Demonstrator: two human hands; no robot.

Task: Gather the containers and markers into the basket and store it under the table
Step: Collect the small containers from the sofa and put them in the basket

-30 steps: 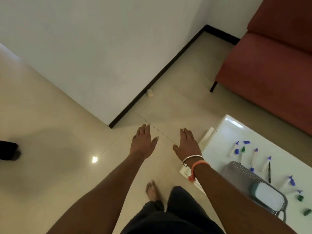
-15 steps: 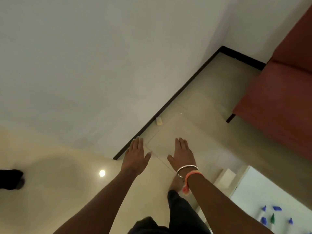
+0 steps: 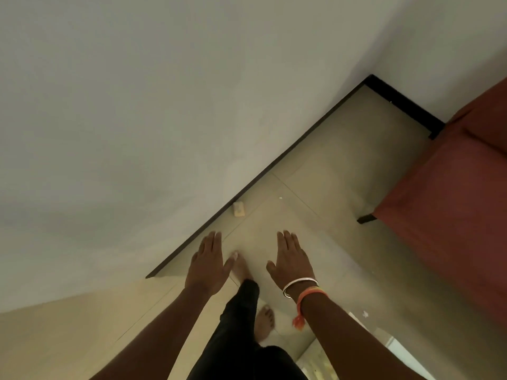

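White plaster wall (image 3: 137, 105) fills left + top, black skirting strip (image 3: 260, 174) along its base, glossy beige tiled floor (image 3: 343, 165) below. L hand (image 3: 208, 266) held out palm down above floor, fingers straight + together, thumb out, holding nothing. Small cream block (image 3: 238, 209) on floor, touching skirting, beyond L hand. Btwn the hands: one bare foot (image 3: 241, 266) forward, 2nd bare foot (image 3: 264, 322) further back, black trousers (image 3: 241, 338) at btm centre. R hand (image 3: 292, 263) same pose, flat, fingers straight, empty; silver bangle (image 3: 299, 285) + orange thread band (image 3: 310, 294) on wrist. Corner of white tabletop (image 3: 408, 357) at btm right edge, beside R forearm. Basket, containers, markers: can't tell where from this view. Dark red upholstered sofa (image 3: 452, 215) far right, one dark leg (image 3: 366, 218) on floor.
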